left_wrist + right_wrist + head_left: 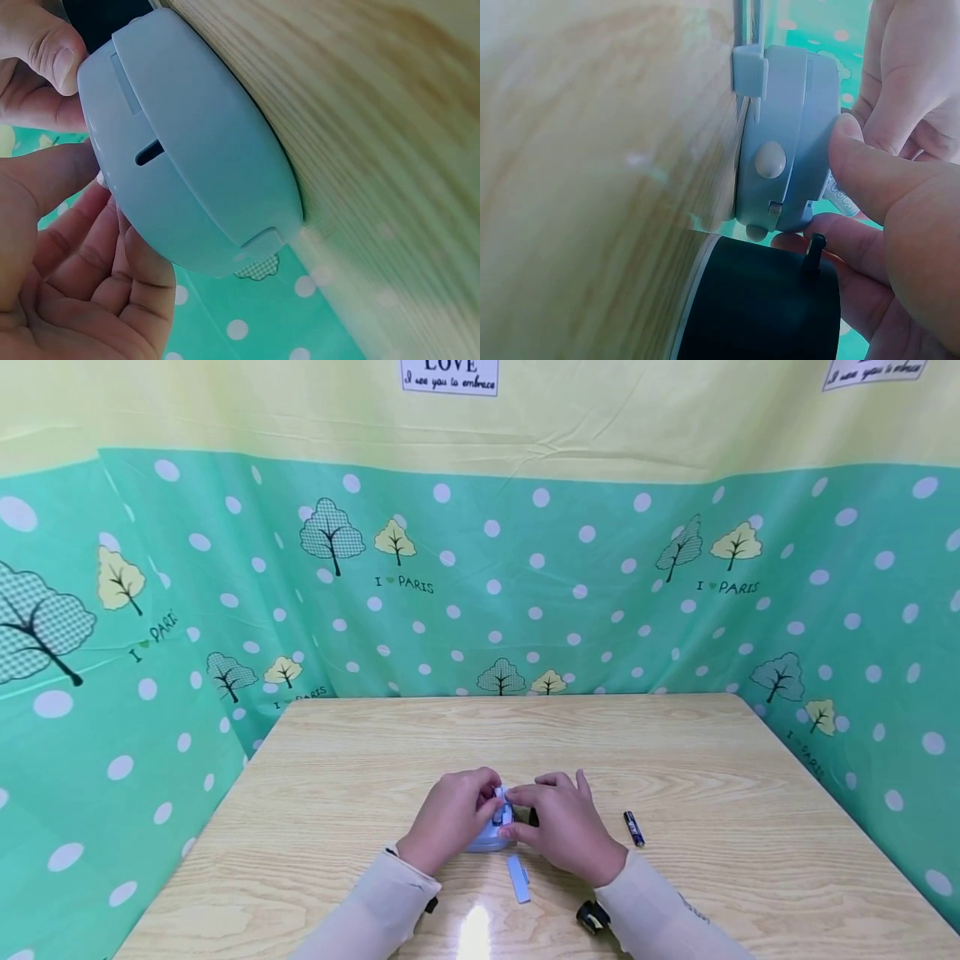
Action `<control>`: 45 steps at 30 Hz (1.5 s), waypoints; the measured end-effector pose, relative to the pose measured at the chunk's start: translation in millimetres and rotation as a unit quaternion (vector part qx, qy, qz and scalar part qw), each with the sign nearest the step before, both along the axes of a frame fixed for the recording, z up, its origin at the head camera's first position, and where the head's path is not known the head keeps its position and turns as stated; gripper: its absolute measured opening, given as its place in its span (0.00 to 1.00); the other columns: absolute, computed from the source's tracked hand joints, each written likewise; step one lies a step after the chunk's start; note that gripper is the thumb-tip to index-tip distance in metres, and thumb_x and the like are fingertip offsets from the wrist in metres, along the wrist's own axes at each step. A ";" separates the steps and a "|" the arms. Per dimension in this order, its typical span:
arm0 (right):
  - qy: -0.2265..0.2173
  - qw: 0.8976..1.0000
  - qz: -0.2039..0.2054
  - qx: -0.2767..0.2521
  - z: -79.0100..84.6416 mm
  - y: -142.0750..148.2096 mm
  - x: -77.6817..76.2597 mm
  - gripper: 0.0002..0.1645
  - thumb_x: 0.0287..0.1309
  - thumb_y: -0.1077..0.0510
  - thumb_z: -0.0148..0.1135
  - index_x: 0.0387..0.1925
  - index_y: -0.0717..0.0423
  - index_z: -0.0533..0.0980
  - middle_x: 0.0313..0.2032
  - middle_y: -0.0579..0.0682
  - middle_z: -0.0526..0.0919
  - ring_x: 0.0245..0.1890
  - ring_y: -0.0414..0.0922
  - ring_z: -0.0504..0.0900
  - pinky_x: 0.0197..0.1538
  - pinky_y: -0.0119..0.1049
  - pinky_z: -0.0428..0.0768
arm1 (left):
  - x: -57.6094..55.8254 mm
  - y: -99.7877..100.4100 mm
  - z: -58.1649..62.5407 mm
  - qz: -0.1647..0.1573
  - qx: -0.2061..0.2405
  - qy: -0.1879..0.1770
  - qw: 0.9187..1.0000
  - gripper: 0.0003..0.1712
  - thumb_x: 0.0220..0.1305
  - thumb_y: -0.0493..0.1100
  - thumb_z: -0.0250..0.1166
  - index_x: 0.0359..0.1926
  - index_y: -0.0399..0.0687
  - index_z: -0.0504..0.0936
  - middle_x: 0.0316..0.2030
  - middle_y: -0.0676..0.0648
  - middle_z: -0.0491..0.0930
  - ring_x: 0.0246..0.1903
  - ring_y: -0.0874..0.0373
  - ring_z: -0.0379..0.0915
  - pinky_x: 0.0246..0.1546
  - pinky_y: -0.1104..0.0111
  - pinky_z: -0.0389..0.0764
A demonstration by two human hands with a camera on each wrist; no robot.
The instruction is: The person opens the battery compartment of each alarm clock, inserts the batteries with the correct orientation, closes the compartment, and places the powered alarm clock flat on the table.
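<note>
A light blue rounded device point(487, 839) lies on the table between both hands, its open battery compartment facing up. My right hand point(566, 827) grips its side; the thumb presses the casing in the right wrist view. My left hand point(453, 818) reaches over the compartment, thumb and forefinger pinching a small pale battery point(842, 196) that juts out of the casing. In the left wrist view the device's smooth side shows a dark slot, and the fingers largely hide the battery. A flat light blue battery cover point(518, 878) lies just in front of the device.
A dark battery point(633, 828) lies on the wooden table point(360, 752) to the right of my right hand. Beside the device stands a black cylinder point(761, 300), mostly hidden by my right hand in the head view. A green dotted curtain point(480, 585) hangs behind and around the table.
</note>
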State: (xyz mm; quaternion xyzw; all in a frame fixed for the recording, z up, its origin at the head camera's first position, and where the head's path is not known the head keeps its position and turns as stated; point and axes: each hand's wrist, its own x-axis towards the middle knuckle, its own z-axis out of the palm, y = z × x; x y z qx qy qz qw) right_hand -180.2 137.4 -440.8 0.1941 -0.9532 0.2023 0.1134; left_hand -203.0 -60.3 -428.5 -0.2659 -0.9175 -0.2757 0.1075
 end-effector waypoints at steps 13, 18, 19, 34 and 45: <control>0.002 1.000 0.000 0.000 0.0 -0.1 -0.4 0.31 0.51 0.33 0.75 0.56 0.38 0.86 0.54 0.36 0.88 0.63 0.56 0.77 0.66 0.83 0.51 | -0.3 0.2 -1.6 0.032 -0.050 0.029 0.998 0.12 0.65 0.49 0.73 0.48 0.53 0.88 0.44 0.54 0.88 0.41 0.60 0.79 0.43 0.66 0.83; 0.001 1.000 -0.001 0.002 0.2 -0.4 -0.1 0.31 0.51 0.32 0.75 0.56 0.38 0.86 0.54 0.36 0.88 0.63 0.56 0.77 0.66 0.83 0.51 | -0.7 -0.3 -1.7 0.040 -0.059 0.031 0.997 0.14 0.65 0.51 0.74 0.49 0.53 0.88 0.45 0.54 0.88 0.42 0.59 0.78 0.45 0.65 0.82; 0.001 1.000 -0.002 0.003 0.4 -0.3 0.2 0.32 0.51 0.32 0.75 0.56 0.39 0.86 0.54 0.36 0.88 0.63 0.56 0.77 0.66 0.83 0.51 | -0.9 -0.5 -1.9 0.041 -0.060 0.031 0.997 0.14 0.65 0.51 0.74 0.49 0.53 0.88 0.45 0.54 0.88 0.42 0.59 0.78 0.45 0.65 0.82; 0.001 1.000 -0.001 0.001 0.5 -0.1 0.8 0.32 0.51 0.32 0.75 0.56 0.39 0.86 0.54 0.37 0.88 0.64 0.56 0.77 0.66 0.83 0.51 | -3.1 -2.8 -4.3 0.043 -0.057 0.010 0.997 0.15 0.64 0.51 0.74 0.50 0.53 0.89 0.49 0.52 0.87 0.50 0.55 0.79 0.54 0.59 0.82; -0.001 1.000 0.000 0.004 1.0 -0.2 0.8 0.32 0.51 0.33 0.75 0.56 0.39 0.86 0.54 0.36 0.88 0.63 0.55 0.77 0.66 0.82 0.50 | -2.6 -3.8 -4.4 0.036 -0.048 -0.026 0.998 0.16 0.66 0.50 0.72 0.52 0.51 0.88 0.52 0.50 0.84 0.54 0.53 0.80 0.58 0.57 0.82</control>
